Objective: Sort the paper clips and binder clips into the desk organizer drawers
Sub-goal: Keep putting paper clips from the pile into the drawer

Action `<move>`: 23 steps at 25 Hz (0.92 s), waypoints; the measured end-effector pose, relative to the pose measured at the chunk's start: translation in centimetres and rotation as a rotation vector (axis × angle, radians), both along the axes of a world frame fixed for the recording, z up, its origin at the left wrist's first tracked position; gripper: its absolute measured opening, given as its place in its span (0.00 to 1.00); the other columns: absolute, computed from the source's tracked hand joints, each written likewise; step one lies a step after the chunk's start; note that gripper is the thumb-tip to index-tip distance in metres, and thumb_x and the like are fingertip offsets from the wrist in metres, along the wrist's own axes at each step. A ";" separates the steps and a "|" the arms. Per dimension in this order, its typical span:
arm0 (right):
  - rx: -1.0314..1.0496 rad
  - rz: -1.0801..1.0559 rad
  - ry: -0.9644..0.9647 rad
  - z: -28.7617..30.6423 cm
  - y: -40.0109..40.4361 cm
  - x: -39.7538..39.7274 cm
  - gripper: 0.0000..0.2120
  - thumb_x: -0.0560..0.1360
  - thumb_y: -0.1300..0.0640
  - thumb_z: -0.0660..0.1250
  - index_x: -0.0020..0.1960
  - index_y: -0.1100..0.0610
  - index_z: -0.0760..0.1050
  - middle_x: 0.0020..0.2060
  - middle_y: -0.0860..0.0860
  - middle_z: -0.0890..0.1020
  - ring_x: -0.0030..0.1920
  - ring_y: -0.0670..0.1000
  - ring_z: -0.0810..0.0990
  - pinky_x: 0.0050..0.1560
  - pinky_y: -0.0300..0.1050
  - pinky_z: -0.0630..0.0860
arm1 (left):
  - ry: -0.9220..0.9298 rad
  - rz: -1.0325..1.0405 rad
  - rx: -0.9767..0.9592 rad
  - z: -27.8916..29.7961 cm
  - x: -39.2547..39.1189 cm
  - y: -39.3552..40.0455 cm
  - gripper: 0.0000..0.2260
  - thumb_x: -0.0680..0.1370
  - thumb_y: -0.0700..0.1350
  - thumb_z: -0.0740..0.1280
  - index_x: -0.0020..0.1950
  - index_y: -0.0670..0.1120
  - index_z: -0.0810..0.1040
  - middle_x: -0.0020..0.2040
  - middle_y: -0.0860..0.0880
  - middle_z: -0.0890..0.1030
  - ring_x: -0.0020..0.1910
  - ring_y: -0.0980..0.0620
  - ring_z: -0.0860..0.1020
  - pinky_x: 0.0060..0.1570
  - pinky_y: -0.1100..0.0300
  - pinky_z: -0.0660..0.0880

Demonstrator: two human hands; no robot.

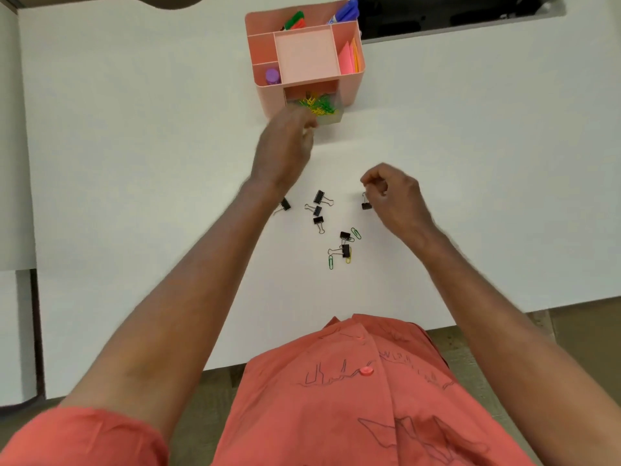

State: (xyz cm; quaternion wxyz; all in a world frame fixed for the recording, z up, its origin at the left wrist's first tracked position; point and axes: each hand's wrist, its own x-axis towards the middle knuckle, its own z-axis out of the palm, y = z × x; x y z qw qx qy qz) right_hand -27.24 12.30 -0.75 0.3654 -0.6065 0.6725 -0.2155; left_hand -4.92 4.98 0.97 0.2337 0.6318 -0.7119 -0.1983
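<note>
Item 1: pink plastic desk organizer (351, 92), at far edge of white tabletop (470, 163), approx. centre. Top compartments hold green and red markers (295, 21), blue marker (346, 11), purple-capped tube (272, 76), pink and orange sticky notes (349, 57); centre compartment shows bare pink floor.

Item 2: clear plastic drawer (327, 117), pulled out from organizer's front. Contents: heap of yellow and green paper clips (319, 104).

Item 3: left hand (285, 146), reaching to drawer's left front corner. Fingers curled together at drawer rim, blurred; cannot tell whether they pinch a clip or the drawer itself.

Item 4: right hand (396, 196), raised over tabletop, right of the loose pile. Fingers narrow, thumb and forefinger pinching wire handle of small black binder clip (366, 205); clip body hangs just below fingertips.

Item 5: loose black binder clips (319, 210) w/ silver wire handles, mid-tabletop between the two forearms; one lies partly hidden beside left wrist.

Item 6: loose green paper clips (356, 233) and one yellow paper clip (348, 256), among the nearer binder clips, toward near edge.

Item 7: person's coral-red buttoned shirt (353, 398), at near edge.
</note>
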 end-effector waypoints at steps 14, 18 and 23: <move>0.023 0.102 0.294 -4.0 6.8 1.0 0.02 0.76 0.57 0.69 0.45 0.54 0.77 0.44 0.50 0.79 0.44 0.53 0.78 0.42 0.48 0.76 | -0.056 -0.001 0.439 -5.6 -3.4 19.8 0.12 0.78 0.53 0.71 0.57 0.47 0.78 0.54 0.50 0.78 0.55 0.49 0.74 0.50 0.52 0.76; 0.109 0.074 0.207 -3.8 6.3 0.7 0.02 0.74 0.58 0.69 0.45 0.53 0.77 0.43 0.48 0.79 0.41 0.50 0.78 0.41 0.45 0.74 | -0.119 0.023 0.462 -5.4 -4.3 19.0 0.06 0.80 0.47 0.68 0.54 0.47 0.79 0.54 0.48 0.78 0.57 0.47 0.75 0.50 0.52 0.76; 0.330 -0.177 -0.305 -3.5 6.9 -1.2 0.08 0.76 0.62 0.66 0.52 0.52 0.78 0.38 0.48 0.77 0.39 0.49 0.78 0.44 0.44 0.79 | -0.139 0.030 0.500 -5.5 -4.7 18.6 0.05 0.77 0.40 0.63 0.45 0.48 0.78 0.48 0.49 0.77 0.51 0.46 0.75 0.41 0.56 0.70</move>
